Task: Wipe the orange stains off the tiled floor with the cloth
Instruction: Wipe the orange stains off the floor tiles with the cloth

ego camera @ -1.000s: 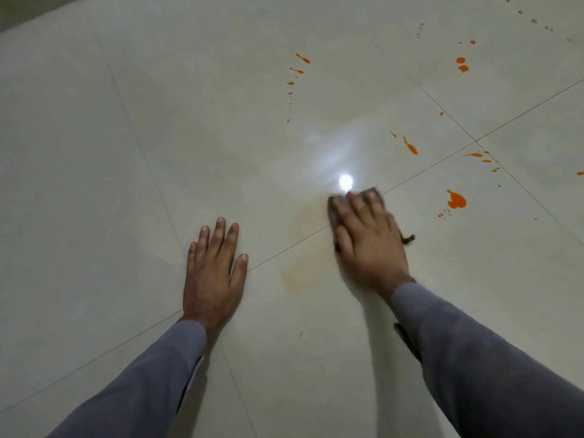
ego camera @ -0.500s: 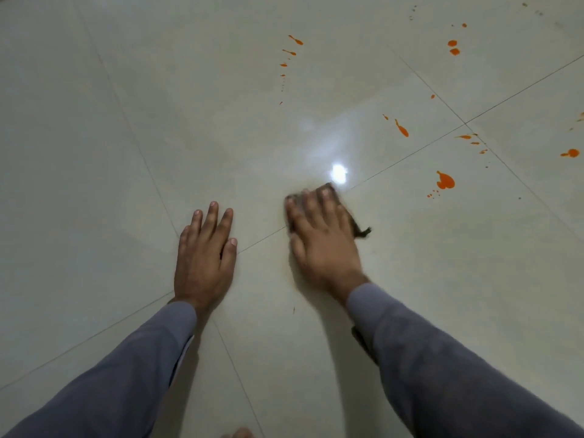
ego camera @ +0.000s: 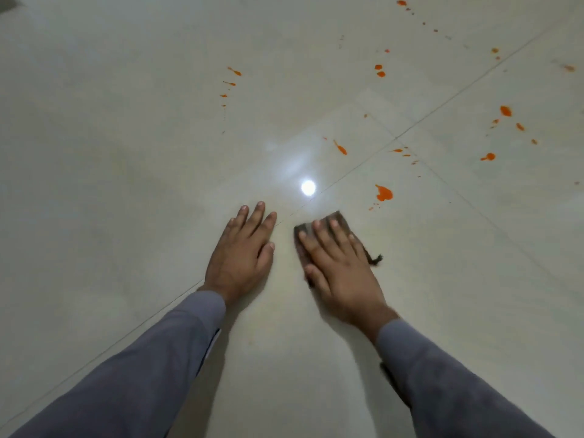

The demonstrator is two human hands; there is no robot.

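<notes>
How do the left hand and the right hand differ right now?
The left hand lies flat on the bare, glossy pale tiled floor, while the right hand presses a dark brown cloth against it. The left hand reaches across a grout line; the right hand sits nearer the large orange stain. Both are palm down with straight fingers, in grey sleeves.

Glossy pale floor tiles [ego camera: 126, 184], large, split by thin dark grout lines [ego camera: 357, 167] running diagonally. Round white light glare [ego camera: 308, 187] mirrored mid-floor. Darker patch at top-left corner.
</notes>
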